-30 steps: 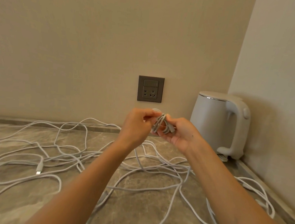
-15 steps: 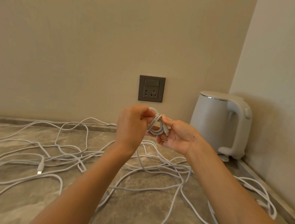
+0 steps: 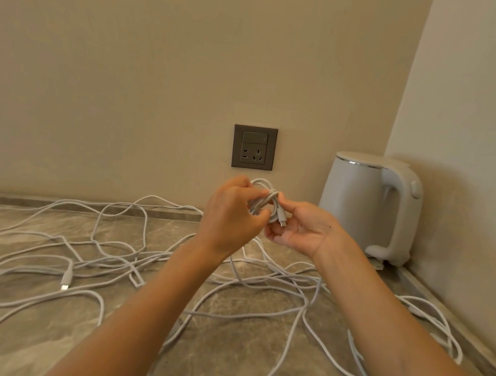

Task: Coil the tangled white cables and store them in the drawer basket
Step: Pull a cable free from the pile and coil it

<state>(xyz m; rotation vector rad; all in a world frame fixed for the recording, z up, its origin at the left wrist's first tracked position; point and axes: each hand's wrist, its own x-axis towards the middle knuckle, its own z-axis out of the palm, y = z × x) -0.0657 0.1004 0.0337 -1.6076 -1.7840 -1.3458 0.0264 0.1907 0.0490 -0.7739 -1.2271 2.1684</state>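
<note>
Your left hand (image 3: 232, 216) and right hand (image 3: 298, 229) pinch the coiled cable (image 3: 266, 201); tangled cables (image 3: 67, 276) sprawl beneath the grip, kettle (image 3: 355, 202) to its right.

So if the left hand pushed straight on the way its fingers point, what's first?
The left hand meets the coiled cable it pinches, then probably the right hand just beyond.
</note>
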